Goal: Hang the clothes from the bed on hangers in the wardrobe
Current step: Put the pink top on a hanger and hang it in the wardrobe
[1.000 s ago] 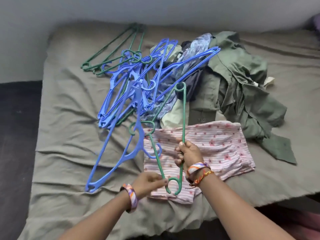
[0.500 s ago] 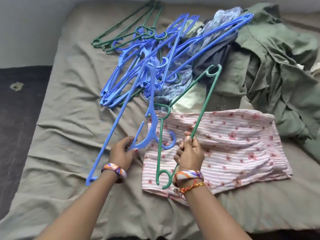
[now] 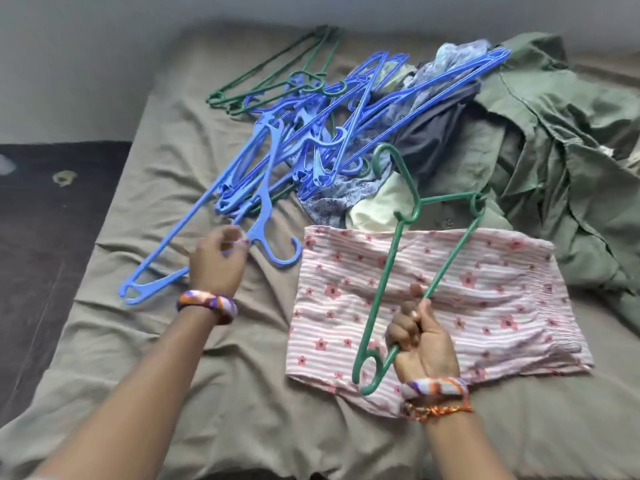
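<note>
Head view, the only one. My right hand [image 3: 420, 344] is clenched round the bottom bar of the green hanger [image 3: 420, 261], which rides tilted above the pink striped garment [image 3: 485, 306]; its hook points off toward 11 o'clock, close to the blue hanger pile [image 3: 311, 133]. My left hand [image 3: 216, 265] has its fingers curled at the neck of a loose blue hanger [image 3: 207, 244]; whether I truly pinch it I cannot tell.

Risks: the green hook could snag the pile or the floral cloth beneath it if I swing left; dragging the blue hanger may pull its tangled neighbours along; the pink garment could ride up with the green bar.

Room: bare sheet of the bed [image 3: 156, 341] at 7 to 9 o'clock is free for sliding things; its left edge drops to dark floor at 9; the olive clothes [image 3: 554, 150] crowd 1 to 3 o'clock; no wardrobe in sight.
</note>
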A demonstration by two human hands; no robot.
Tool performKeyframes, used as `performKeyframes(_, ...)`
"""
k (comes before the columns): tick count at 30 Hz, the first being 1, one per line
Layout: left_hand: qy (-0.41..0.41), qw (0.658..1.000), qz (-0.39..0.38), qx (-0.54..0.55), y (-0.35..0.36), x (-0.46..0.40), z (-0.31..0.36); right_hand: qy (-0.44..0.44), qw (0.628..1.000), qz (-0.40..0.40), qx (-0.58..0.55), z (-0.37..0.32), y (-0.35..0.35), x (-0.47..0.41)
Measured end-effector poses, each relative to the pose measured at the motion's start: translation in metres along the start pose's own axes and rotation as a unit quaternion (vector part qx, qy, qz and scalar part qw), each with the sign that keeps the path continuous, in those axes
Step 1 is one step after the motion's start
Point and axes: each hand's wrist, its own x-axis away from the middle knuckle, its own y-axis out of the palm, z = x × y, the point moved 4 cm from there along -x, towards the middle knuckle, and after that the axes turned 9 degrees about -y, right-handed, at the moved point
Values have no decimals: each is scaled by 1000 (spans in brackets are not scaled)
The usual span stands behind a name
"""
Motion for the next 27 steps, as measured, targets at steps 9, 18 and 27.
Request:
performKeyframes(9,-103,851,-369,359,41,96,40,126,990,18,61,65,24,37)
performKeyframes(18,0,953,-165,253,16,114,12,173,809,-52,560,119,-4,45)
performKeyframes(27,-88,942,-101,308,45,133,1,-28,770,-101,630,83,25,47)
